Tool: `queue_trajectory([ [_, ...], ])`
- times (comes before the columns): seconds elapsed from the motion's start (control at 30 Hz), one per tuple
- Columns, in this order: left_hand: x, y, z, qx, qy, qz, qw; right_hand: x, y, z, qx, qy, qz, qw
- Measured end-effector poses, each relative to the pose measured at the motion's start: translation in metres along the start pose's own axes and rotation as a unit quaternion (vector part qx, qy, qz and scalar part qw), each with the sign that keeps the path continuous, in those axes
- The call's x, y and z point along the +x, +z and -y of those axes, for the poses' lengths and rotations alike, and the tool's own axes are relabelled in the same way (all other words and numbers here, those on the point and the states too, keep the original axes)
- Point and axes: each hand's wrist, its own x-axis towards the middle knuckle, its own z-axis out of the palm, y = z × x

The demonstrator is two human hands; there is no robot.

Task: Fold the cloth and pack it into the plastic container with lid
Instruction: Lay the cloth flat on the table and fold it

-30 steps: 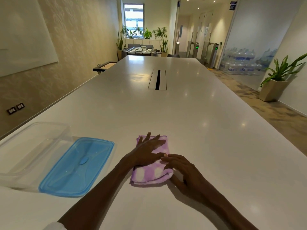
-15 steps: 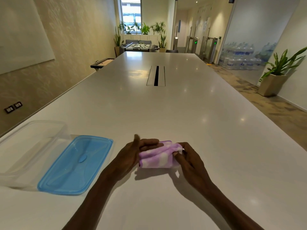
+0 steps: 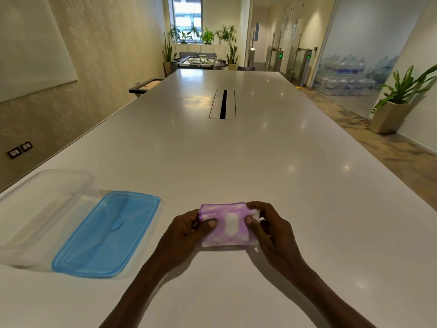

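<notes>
A purple cloth with white spots (image 3: 228, 224), folded into a small thick packet, is held between both hands just above the white table (image 3: 236, 150). My left hand (image 3: 186, 230) pinches its left end and my right hand (image 3: 269, 227) pinches its right end, thumbs on top. To the left, a clear plastic container (image 3: 45, 209) stands open on the table. Its blue lid (image 3: 106, 233) lies flat beside it, between the container and my left hand.
The long white table has a cable slot (image 3: 223, 104) in its middle. Its left edge runs along a beige wall. A potted plant (image 3: 397, 102) stands on the floor at the right, and a foosball table (image 3: 198, 61) at the far end.
The cloth lay flat under my hands a second ago. Both hands have since lifted it, folded it into a smaller packet and turned its spotted face up.
</notes>
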Motion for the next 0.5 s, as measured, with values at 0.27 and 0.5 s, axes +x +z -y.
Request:
queue_trajectory([
  [0.27,0.010,0.010,0.010,0.060,-0.049,-0.080,0.994,0.009,0.005,0.001,0.011,0.022,-0.035,0.999],
  [0.5,0.026,0.013,0.010,0.139,-0.130,-0.120,0.974,0.031,0.018,-0.016,-0.059,0.072,-0.022,0.995],
])
